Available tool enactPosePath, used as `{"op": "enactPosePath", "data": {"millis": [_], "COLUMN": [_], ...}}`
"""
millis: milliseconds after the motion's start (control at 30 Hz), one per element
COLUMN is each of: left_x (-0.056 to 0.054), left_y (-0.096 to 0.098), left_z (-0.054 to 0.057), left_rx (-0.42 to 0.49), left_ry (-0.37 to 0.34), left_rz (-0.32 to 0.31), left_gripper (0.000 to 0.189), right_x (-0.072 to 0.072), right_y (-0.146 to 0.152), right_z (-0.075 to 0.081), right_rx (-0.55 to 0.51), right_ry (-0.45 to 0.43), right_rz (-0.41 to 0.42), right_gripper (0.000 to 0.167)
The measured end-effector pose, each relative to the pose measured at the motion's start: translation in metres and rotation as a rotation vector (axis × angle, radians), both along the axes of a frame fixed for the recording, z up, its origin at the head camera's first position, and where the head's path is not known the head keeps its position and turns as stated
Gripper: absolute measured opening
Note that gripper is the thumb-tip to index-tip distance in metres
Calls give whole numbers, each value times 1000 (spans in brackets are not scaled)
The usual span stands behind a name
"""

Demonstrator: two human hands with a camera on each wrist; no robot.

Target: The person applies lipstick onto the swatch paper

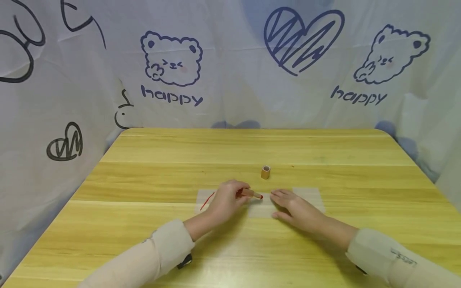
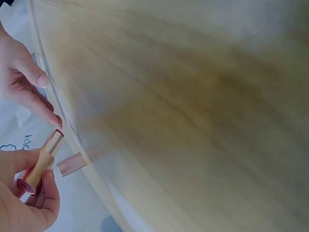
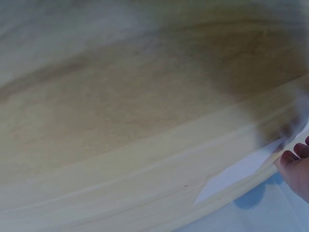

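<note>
My left hand (image 1: 227, 200) pinches an uncapped lipstick (image 1: 253, 194), its red tip pointing right over a middle piece of white paper (image 1: 260, 211). In the left wrist view the gold lipstick tube (image 2: 39, 166) sits between thumb and fingers. My right hand (image 1: 297, 210) lies with fingers extended at the right edge of that paper. Under the left wrist, another white piece of paper (image 1: 202, 195) bears a slanted red line (image 1: 207, 201). A third white piece of paper (image 1: 310, 195) lies beyond the right hand, partly covered by it.
The lipstick cap (image 1: 265, 172) stands upright on the wooden table (image 1: 162, 176), behind the papers. A white cloth (image 1: 230, 80) with drawn bears and hearts hangs behind and beside the table.
</note>
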State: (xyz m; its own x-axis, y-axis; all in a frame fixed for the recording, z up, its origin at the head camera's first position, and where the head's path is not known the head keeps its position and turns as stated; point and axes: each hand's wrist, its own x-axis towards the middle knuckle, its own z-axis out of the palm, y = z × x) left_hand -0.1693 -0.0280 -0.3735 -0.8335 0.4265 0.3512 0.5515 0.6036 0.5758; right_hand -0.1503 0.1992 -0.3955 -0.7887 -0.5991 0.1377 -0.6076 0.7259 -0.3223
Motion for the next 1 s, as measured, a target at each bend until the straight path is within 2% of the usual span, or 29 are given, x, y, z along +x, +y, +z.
{"op": "enactPosePath", "data": {"millis": [167, 433, 700, 1000], "left_x": [-2, -6, -8, -10], "left_y": [3, 7, 11, 15], "left_z": [1, -1, -3, -4], "left_rx": [-27, -48, -69, -78], "left_ry": [-17, 6, -18, 8], "left_rz": [-6, -10, -7, -22], "left_gripper": [21, 20, 22, 20], "right_x": [-1, -3, -3, -4], "right_y": [-1, -2, -3, -2], "right_z": [-1, -3, -4, -6], "right_rx": [9, 28, 41, 34], "right_ry": [-1, 5, -9, -9], "right_rz": [3, 6, 9, 12], "right_gripper": [52, 52, 51, 50]}}
